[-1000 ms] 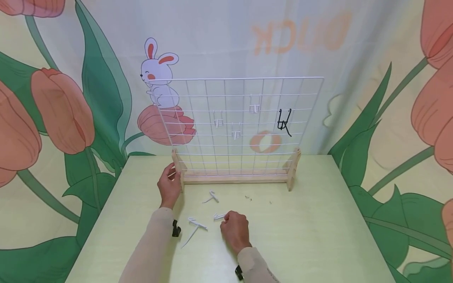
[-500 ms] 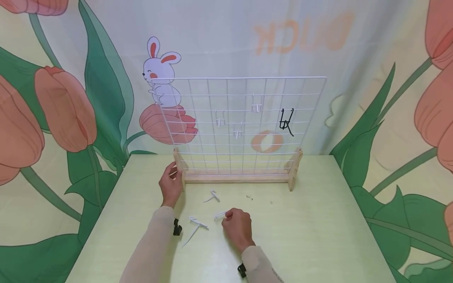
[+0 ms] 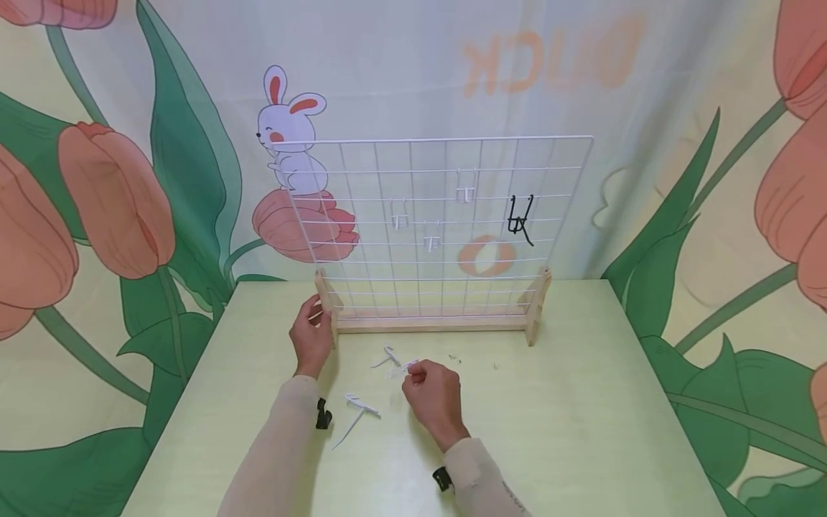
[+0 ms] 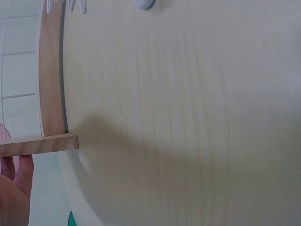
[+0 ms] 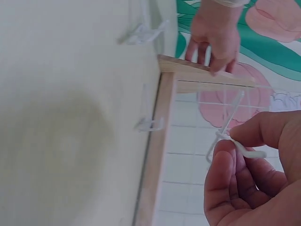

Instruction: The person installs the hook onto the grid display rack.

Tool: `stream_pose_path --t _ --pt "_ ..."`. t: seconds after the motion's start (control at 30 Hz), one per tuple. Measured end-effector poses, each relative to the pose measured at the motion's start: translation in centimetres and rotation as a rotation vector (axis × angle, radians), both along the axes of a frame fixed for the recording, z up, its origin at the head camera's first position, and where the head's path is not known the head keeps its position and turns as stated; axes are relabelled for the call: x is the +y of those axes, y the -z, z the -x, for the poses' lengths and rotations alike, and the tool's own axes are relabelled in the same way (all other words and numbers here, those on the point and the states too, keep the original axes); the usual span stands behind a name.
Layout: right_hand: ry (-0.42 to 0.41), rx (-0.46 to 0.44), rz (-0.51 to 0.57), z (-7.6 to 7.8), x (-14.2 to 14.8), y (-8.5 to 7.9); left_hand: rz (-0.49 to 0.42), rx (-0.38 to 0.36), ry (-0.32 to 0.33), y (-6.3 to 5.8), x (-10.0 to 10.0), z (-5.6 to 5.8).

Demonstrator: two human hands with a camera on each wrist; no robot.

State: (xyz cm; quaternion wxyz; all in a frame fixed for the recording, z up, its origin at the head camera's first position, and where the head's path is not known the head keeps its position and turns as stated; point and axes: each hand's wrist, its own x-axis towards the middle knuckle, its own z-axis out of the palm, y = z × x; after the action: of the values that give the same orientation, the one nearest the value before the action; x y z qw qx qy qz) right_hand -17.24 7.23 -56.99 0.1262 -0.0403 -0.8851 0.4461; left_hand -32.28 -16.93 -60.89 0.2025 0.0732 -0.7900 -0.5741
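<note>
From here, I see the right hand (image 3: 436, 398) pinching a white hook (image 5: 232, 112) over the tabletop (image 3: 581, 416); the left hand (image 3: 311, 337) holds the wooden stand (image 3: 429, 326). The hook looks light, stiff, maybe slippery; its middle seems best to pinch.

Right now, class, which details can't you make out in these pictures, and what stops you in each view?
Head view: tiny bits on the table are too small to identify.
Head view: the right hand hides part of the white display hook it pinches.
Left wrist view: the top edge cuts off a round white end.
Left wrist view: the left and bottom edges cut off part of the left hand.
</note>
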Motion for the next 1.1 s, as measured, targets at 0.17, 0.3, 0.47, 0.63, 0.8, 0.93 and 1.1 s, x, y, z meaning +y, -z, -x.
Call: stream_pose_path --t 0.17,0.3,0.47,0.63,0.8,0.93,1.1 --pt "-0.004 0.042 0.017 0.2 0.1 -1.2 0.003 0.015 -0.012 0.0 0.1 0.1" --pt "-0.005 0.077 0.037 0.7 0.1 -2.1 0.019 0.025 -0.024 0.0 0.1 0.1" --pt "-0.002 0.077 0.101 1.3 -0.4 -3.8 0.007 0.032 -0.019 -0.1 0.2 0.1" --pt "0.006 0.055 0.173 2.0 -1.1 -5.8 0.013 0.032 -0.023 0.1 0.2 0.1" --pt "0.009 0.060 0.234 3.2 -1.8 -7.9 0.014 0.031 -0.020 0.1 0.2 0.0" --pt "-0.006 0.056 0.269 4.2 -2.4 -9.6 0.020 0.030 -0.028 0.1 0.1 0.1" --pt "-0.019 0.060 0.336 5.1 -3.0 -11.2 0.011 0.035 -0.014 0.1 0.1 0.1"
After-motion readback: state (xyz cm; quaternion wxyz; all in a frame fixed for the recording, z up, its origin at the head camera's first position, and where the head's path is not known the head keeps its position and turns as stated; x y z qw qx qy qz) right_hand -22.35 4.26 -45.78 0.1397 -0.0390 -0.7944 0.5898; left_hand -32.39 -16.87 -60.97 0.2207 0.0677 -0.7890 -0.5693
